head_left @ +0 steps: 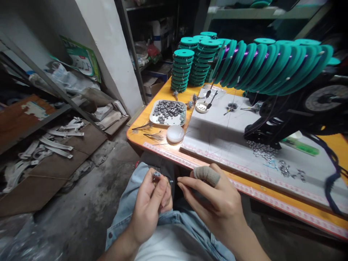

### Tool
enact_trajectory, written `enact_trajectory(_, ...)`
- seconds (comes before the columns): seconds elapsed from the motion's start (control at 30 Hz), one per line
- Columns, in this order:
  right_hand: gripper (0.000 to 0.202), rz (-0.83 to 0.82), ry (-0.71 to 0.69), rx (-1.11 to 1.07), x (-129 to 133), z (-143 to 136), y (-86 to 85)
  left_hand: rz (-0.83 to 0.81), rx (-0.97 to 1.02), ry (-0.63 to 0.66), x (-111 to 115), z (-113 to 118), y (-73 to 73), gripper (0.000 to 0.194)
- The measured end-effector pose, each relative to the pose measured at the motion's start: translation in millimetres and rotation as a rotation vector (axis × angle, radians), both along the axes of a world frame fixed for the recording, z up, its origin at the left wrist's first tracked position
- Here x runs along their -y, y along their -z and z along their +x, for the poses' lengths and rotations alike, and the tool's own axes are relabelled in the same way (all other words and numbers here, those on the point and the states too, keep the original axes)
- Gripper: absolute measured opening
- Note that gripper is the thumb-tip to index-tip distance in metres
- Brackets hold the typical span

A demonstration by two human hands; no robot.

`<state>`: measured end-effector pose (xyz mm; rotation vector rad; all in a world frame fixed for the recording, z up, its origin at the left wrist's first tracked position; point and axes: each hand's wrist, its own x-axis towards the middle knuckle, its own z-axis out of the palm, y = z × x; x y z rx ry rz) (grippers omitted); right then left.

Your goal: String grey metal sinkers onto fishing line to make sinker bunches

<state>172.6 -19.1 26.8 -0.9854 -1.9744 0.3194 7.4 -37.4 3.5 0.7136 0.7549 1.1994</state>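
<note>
Above my lap, my left hand (153, 199) is closed, thumb pressed against the fingers. A cluster of small grey-blue pieces (157, 174) sticks out at its top; their exact kind is too small to tell. A tiny pale tip shows just right of those fingers. My right hand (214, 195) is a little apart from the left, thumb and forefinger pinched together. What they pinch, if anything, cannot be made out. A grey cloth finger sleeve (207, 175) covers one finger of the right hand. Both hands are in front of the table's near edge.
On the orange table (138, 132) stand a white tray (151, 121) of dark metal cylinders, a round white lid (175, 133) and stacked green spools (184, 53). A row of green spools (272, 67) hangs over the board at right. Small metal parts (262, 150) lie beneath.
</note>
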Motion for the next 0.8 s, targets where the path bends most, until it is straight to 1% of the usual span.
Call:
enact_trajectory(0.43, 0.017, 0.006, 0.006, 0.007, -2.1, -2.0, -1.3, 0.010, 0.006, -0.003, 0.1, -0.4, 2.3, 0.025)
enact_trajectory(0.53, 0.018, -0.045, -0.001, -0.043, -1.4, -1.0, -3.1, -0.001, -0.006, 0.009, 0.5, 0.1, 3.2, 0.025)
enact_trajectory(0.7, 0.019, -0.185, -0.078, -0.174, -4.1, 1.8, -3.2, -0.040, 0.000, 0.051, 1.6, 4.1, 1.9, 0.025)
enact_trajectory(0.8, 0.022, -0.212, -0.116, -0.208, -7.2, 2.9, -2.6, -0.038, 0.024, 0.062, 0.7, 6.8, -0.6, 0.026)
